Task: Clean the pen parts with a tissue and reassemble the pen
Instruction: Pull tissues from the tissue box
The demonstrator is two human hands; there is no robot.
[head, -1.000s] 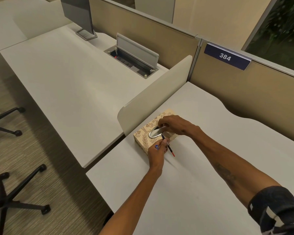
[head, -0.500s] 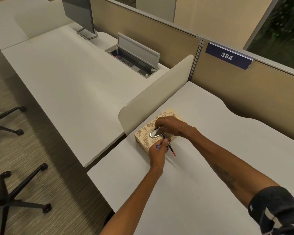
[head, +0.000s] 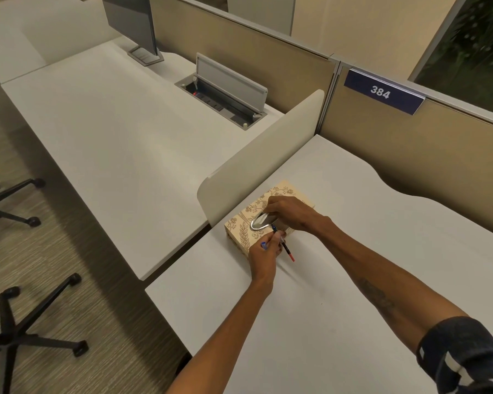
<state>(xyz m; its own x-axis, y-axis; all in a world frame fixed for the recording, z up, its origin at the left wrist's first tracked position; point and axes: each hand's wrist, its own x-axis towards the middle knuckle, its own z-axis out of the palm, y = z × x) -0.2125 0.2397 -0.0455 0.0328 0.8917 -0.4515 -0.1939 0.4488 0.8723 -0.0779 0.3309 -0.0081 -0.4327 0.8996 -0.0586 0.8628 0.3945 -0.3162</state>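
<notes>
A beige patterned tissue box [head: 246, 227] lies on the white desk [head: 310, 322] beside a low divider. My right hand [head: 289, 210] rests on top of the box with its fingers at the oval opening [head: 259, 222]; no tissue shows in the fingers. My left hand [head: 266, 251] sits in front of the box, closed around thin pen parts: a dark slim piece with a red end [head: 287, 250] sticks out to the right, and a blue bit [head: 264, 245] shows at the left of the fist.
A cream divider [head: 256, 166] separates this desk from the neighbouring desk [head: 111, 132], which carries a monitor stand [head: 145, 55] and an open cable tray [head: 225, 95]. Tan partition walls [head: 410, 155] stand behind. Office chair bases [head: 26, 322] are on the floor at left.
Both hands stay almost where they were. The right hand's fingers have shifted slightly at the box opening; the view has drifted a little.
</notes>
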